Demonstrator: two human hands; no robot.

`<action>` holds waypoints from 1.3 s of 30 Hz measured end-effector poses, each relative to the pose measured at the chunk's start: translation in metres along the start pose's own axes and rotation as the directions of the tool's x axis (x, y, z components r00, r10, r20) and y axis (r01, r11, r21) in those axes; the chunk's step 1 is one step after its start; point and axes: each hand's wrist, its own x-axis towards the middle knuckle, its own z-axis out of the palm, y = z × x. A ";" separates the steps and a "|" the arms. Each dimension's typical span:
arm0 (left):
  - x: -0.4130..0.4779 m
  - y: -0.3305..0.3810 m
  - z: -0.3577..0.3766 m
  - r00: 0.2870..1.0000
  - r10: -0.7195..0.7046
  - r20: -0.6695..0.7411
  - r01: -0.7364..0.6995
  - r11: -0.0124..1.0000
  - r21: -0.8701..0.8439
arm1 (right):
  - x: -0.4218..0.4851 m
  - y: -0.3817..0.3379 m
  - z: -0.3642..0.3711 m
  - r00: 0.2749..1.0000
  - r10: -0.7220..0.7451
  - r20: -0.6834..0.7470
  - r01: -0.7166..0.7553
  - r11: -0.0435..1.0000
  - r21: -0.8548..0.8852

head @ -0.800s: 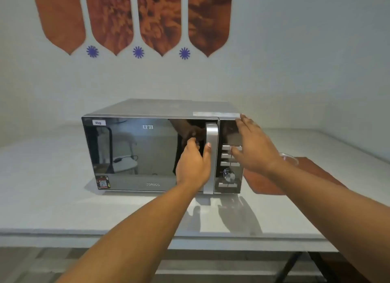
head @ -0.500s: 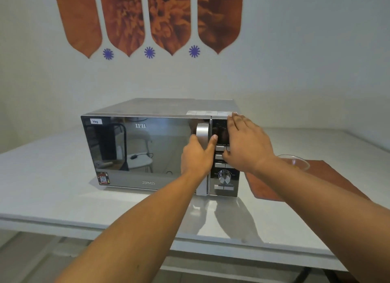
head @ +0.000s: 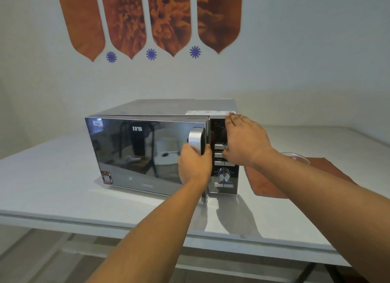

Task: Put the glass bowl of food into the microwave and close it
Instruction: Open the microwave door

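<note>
A silver microwave [head: 147, 111] with a dark mirrored door [head: 137, 156] stands on the white table [head: 52, 187]. My left hand [head: 195, 166] is wrapped around the door handle [head: 195, 140], and the door stands slightly ajar at its right edge. My right hand [head: 245, 141] lies flat, fingers apart, against the control panel [head: 224, 177], holding nothing. The glass bowl [head: 299, 157] shows only as a rim behind my right forearm, resting on a brown mat [head: 329, 166] to the right of the microwave. Its contents are hidden.
A wall with orange flower-print decorations [head: 147, 19] rises behind the microwave. The table's front edge [head: 147, 228] runs across below my arms, with the floor and dark table legs [head: 304, 272] underneath. Open tabletop lies left of the microwave.
My left hand has closed around the handle and the door has begun to swing out at its right edge. My right hand has stayed pressed on the control panel.
</note>
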 end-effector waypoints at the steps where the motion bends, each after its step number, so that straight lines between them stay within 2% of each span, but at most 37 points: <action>1: -0.007 -0.004 -0.010 0.999 0.035 0.019 -0.035 0.999 -0.008 | 0.000 -0.002 -0.001 1.000 0.009 0.013 -0.008 1.000 -0.012; 3: -0.018 -0.009 -0.036 0.989 0.107 0.098 -0.102 0.993 -0.061 | -0.002 -0.007 -0.003 0.999 0.029 0.027 -0.028 0.999 -0.030; 5: -0.031 -0.012 -0.067 0.973 0.131 0.190 -0.093 0.976 -0.197 | -0.003 -0.011 -0.005 0.998 0.049 0.050 -0.047 0.998 -0.039; 7: -0.046 -0.017 -0.098 0.961 0.102 0.256 -0.011 0.942 -0.336 | -0.004 -0.012 -0.007 0.995 0.074 0.072 -0.072 0.997 -0.031; 10: -0.059 -0.030 -0.146 0.925 -0.002 0.380 0.194 0.862 -0.468 | -0.005 -0.018 -0.012 0.987 0.107 0.118 -0.107 0.994 -0.009; 14: -0.072 -0.047 -0.209 0.879 0.086 0.469 0.262 0.734 -0.627 | -0.004 -0.025 -0.016 0.977 0.139 0.164 -0.141 0.990 0.002; 17: -0.082 -0.060 -0.250 0.913 0.081 0.401 0.214 0.741 -0.637 | -0.002 -0.024 -0.017 0.970 0.139 0.200 -0.145 0.989 0.015; 23: -0.088 -0.084 -0.315 0.992 0.020 0.121 0.052 0.826 -0.561 | -0.002 -0.016 -0.006 0.969 0.118 0.217 -0.143 0.984 0.103; 26: -0.087 -0.089 -0.336 0.999 0.037 0.032 -0.018 0.887 -0.462 | 0.003 -0.012 -0.004 0.972 0.116 0.206 -0.139 0.985 0.103; 30: -0.089 -0.090 -0.348 0.998 0.056 0.017 -0.048 0.945 -0.323 | 0.006 -0.011 -0.002 0.968 0.143 0.206 -0.165 0.982 0.092; 32: -0.093 -0.086 -0.348 0.991 0.125 -0.056 -0.134 0.970 -0.204 | 0.004 -0.013 -0.004 0.968 0.151 0.202 -0.175 0.979 0.106; 34: -0.098 -0.077 -0.346 0.939 0.263 -0.223 -0.274 0.961 -0.023 | -0.002 -0.016 -0.007 0.978 0.143 0.151 -0.163 0.979 0.126; 36: -0.103 -0.063 -0.342 0.794 0.502 -0.342 -0.486 0.863 0.136 | -0.011 -0.019 -0.009 0.993 0.103 0.063 -0.111 0.983 0.143; 37: -0.107 -0.056 -0.336 0.697 0.634 -0.335 -0.607 0.770 0.196 | -0.017 -0.022 -0.010 0.996 0.079 0.027 -0.083 0.984 0.157; 39: -0.116 -0.043 -0.315 0.510 0.831 -0.223 -0.799 0.554 0.233 | -0.031 -0.026 -0.011 0.999 0.026 -0.020 -0.021 0.979 0.202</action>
